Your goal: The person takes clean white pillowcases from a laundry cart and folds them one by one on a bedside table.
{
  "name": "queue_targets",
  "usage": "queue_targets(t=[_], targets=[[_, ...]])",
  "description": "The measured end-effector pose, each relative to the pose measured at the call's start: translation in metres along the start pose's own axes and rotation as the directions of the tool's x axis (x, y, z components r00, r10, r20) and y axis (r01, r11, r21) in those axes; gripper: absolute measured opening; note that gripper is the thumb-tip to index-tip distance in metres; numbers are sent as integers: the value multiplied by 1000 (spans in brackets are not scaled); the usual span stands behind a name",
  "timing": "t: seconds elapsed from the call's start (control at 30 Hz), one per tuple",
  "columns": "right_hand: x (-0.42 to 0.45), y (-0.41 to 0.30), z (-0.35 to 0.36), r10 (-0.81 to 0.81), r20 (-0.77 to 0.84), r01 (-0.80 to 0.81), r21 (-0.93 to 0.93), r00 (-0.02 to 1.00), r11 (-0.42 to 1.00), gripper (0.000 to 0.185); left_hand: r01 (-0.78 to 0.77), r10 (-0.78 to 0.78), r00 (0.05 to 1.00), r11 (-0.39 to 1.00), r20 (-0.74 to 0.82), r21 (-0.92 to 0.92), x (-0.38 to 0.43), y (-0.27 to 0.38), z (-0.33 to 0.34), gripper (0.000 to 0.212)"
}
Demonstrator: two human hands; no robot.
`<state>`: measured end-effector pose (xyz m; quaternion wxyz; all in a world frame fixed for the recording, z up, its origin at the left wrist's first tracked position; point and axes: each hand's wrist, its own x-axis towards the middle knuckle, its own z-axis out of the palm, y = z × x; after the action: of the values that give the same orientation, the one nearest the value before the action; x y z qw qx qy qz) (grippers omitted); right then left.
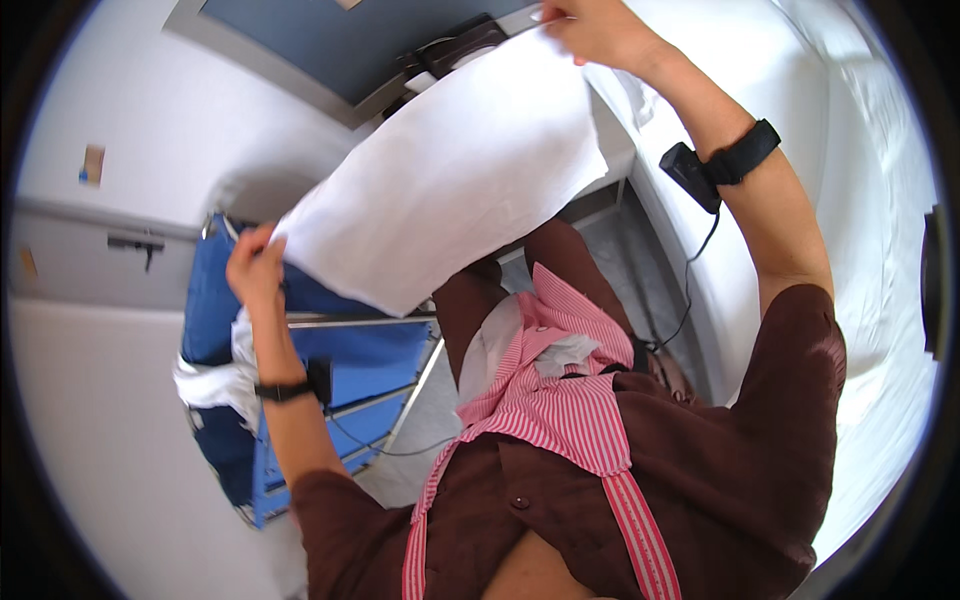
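A white cloth (pixel 450 172) is stretched between my hands at the top middle, one end higher than the other. My left hand (pixel 255 262) pinches its lower left corner, above a blue fabric cart with a metal frame (pixel 360 360). At the upper right my right hand (pixel 592 34) grips the other upper corner, near the white-covered surface; its fingers are partly cut off by the picture's edge. The cloth's lower edge hangs loose over my legs. Black straps with small devices and cables sit on both forearms.
Another white cloth (pixel 217 386) hangs over the cart's side. White sheeting (pixel 862 337) covers the large surface along the right. Dark items (pixel 457 52) lie beyond the held cloth, below a grey-framed, blue-grey panel (pixel 300 37). A white wall (pixel 90 390) stands on the left.
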<state>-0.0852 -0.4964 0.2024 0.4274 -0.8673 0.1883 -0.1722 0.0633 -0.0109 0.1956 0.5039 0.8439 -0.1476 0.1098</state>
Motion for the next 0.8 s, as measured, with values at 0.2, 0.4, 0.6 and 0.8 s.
queue_targets(t=[0.2,0.4,0.6,0.8], targets=[[62,14,7,-312,-309,431,494,899,755,4,-64,-9,989,878,-150,-475,74,7,45,14],[21,35,50,-405,-225,420,20,886,907,17,-275,226,953,924,-201,-266,39,-49,51,15],[-39,180,166,-312,-27,306,-132,950,943,21,154,-133,979,979,153,-132,-30,-210,120,19],[-51,163,173,-346,-33,329,-236,938,914,18,212,-178,964,963,199,-164,-46,-234,134,22]])
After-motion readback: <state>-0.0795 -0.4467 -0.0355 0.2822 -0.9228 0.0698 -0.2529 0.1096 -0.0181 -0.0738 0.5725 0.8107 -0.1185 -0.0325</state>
